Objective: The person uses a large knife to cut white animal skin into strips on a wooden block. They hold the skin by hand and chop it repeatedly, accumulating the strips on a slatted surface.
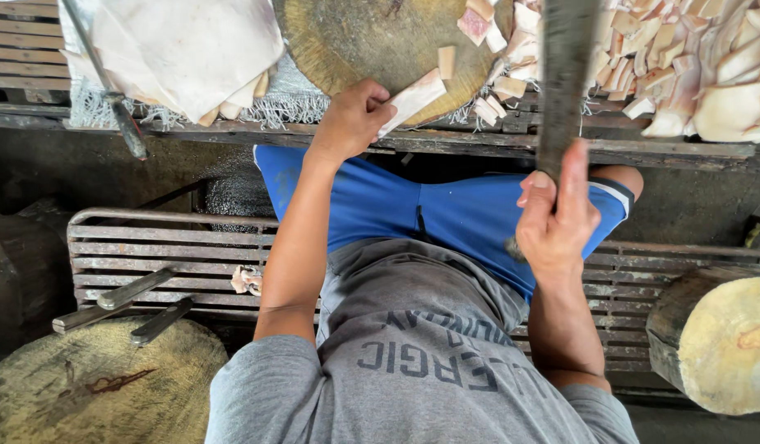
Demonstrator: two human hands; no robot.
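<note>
Left hand (351, 119) pinching pale strip (411, 100) at block (372, 37) edge; right hand (555, 218) fisted round raised cleaver (563, 78). Risk, probably: blade landing near left fingers (382, 100), or strip sliding off worktop (446, 141).

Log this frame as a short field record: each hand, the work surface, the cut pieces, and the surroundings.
left hand: grips a pale strip of fatty meat at the edge of the round wooden chopping block
right hand: holds a raised cleaver, blade upright
cut pieces: pale chunks heaped at right of the block
uncut sheet: large pale slab at left
seat: metal slatted bench with two knives lying on it
other blocks: one at lower left, one at lower right
</note>
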